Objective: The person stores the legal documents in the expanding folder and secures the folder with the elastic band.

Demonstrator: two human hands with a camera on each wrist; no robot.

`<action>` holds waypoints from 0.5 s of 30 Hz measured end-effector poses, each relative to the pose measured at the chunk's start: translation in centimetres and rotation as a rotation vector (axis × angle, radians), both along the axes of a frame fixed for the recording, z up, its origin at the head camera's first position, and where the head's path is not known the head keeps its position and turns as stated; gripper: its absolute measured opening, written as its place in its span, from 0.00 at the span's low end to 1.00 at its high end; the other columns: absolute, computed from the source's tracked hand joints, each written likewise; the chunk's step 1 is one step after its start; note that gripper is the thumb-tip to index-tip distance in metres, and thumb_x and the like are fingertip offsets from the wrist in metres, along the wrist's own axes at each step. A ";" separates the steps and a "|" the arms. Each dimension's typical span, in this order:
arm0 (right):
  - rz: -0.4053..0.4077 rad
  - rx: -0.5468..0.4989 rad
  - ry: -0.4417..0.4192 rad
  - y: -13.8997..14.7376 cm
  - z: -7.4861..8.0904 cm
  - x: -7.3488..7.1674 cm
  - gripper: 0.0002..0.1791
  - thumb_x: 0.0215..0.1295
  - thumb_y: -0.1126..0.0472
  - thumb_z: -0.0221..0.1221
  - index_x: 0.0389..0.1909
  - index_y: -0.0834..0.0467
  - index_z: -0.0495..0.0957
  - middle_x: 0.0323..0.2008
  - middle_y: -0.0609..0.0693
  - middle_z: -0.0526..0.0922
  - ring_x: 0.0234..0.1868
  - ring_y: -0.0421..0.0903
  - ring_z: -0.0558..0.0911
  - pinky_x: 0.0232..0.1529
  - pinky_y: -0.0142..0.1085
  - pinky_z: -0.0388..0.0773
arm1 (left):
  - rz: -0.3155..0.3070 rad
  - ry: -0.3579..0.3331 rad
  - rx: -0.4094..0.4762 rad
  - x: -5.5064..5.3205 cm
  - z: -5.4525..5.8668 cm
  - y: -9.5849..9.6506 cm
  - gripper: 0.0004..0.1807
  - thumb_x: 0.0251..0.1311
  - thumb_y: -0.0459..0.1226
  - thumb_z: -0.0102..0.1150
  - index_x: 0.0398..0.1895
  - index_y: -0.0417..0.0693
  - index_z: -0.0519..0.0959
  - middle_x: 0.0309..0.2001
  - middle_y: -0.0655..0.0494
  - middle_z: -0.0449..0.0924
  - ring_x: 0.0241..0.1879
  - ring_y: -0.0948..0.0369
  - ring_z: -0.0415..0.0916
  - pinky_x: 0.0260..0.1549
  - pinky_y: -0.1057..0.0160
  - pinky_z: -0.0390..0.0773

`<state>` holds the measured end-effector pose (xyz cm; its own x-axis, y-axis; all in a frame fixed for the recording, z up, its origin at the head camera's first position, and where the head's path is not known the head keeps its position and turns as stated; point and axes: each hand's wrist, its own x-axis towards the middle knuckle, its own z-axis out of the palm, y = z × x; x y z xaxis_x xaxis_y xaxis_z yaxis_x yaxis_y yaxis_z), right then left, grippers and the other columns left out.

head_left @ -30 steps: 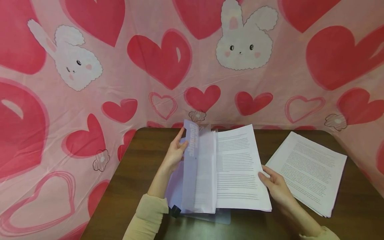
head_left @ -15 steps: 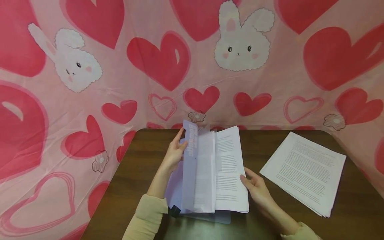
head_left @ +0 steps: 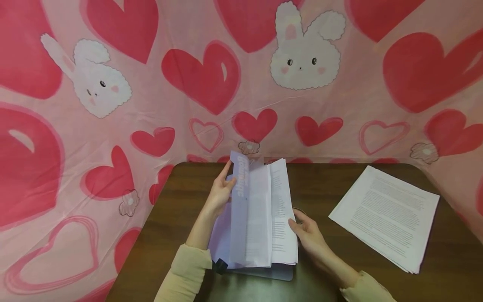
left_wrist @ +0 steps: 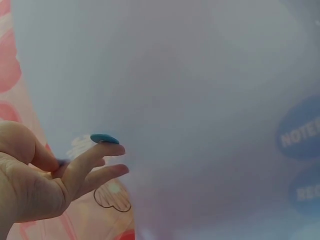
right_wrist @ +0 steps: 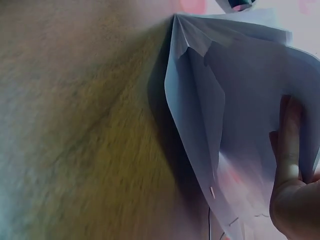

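A translucent lilac document folder stands spread on the table in the head view, with reversed lettering on its raised flap. My left hand pinches the flap's left edge between thumb and fingers; the left wrist view shows a small blue disc by those fingers. Several printed sheets stick out of the folder's right side, their left part hidden behind a clear divider. At their right edge, my right hand grips them with the thumb on the printed face. In the right wrist view, the folder's pleated end fans apart.
Another stack of printed paper lies askew on the right of the dark wooden table. A small black block sits at the left cuff. Pink heart-and-rabbit cloth hangs behind the table.
My right hand has moved left, sliding the sheets farther into the folder, so a narrower strip of them shows. The left hand keeps holding the flap in the same place.
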<state>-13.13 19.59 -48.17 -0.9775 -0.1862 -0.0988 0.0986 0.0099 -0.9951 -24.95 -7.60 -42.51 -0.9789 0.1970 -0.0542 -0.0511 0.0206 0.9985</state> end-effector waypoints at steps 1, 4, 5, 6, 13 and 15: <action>0.004 0.001 0.003 -0.2 0.0 0.0 0.31 0.87 0.66 0.49 0.81 0.78 0.55 0.53 0.76 0.88 0.39 0.36 0.92 0.40 0.33 0.90 | 0.002 0.000 0.000 0.0 0.0 0.1 0.40 0.86 0.31 0.46 0.92 0.63 0.48 0.18 0.67 0.55 0.15 0.70 0.56 0.16 0.73 0.66; 0.019 -0.004 0.011 -0.9 -0.2 -0.2 0.32 0.87 0.67 0.49 0.81 0.79 0.54 0.57 0.79 0.85 0.41 0.35 0.92 0.42 0.33 0.90 | -0.007 -0.001 0.010 0.1 0.1 0.2 0.39 0.86 0.30 0.45 0.92 0.63 0.47 0.19 0.67 0.55 0.15 0.70 0.57 0.16 0.73 0.67; 0.026 -0.009 0.015 -1.2 -0.3 -0.2 0.32 0.87 0.67 0.49 0.81 0.79 0.53 0.58 0.80 0.84 0.42 0.34 0.91 0.43 0.33 0.90 | -0.012 -0.005 0.017 0.2 0.1 0.2 0.39 0.86 0.30 0.45 0.92 0.63 0.47 0.19 0.67 0.56 0.15 0.70 0.57 0.16 0.73 0.67; 0.030 -0.009 0.023 -1.4 -0.4 -0.3 0.32 0.87 0.68 0.49 0.81 0.80 0.52 0.60 0.81 0.83 0.42 0.33 0.91 0.44 0.32 0.90 | -0.017 -0.009 0.024 0.2 0.2 0.3 0.39 0.86 0.30 0.45 0.92 0.63 0.47 0.19 0.67 0.56 0.15 0.70 0.57 0.16 0.73 0.67; 0.101 -0.009 0.065 -2.9 -0.8 -0.4 0.33 0.86 0.70 0.46 0.80 0.85 0.46 0.58 0.84 0.81 0.42 0.30 0.89 0.45 0.30 0.89 | -0.042 -0.036 0.067 0.6 0.5 0.6 0.39 0.87 0.30 0.43 0.92 0.65 0.47 0.21 0.63 0.63 0.17 0.69 0.62 0.19 0.72 0.76; 0.107 -0.015 0.077 -3.1 -0.9 -0.4 0.33 0.86 0.71 0.45 0.80 0.84 0.48 0.58 0.84 0.81 0.43 0.30 0.89 0.46 0.31 0.89 | -0.041 -0.035 0.067 0.7 0.5 0.6 0.39 0.87 0.30 0.43 0.92 0.64 0.47 0.20 0.63 0.62 0.16 0.69 0.62 0.19 0.71 0.76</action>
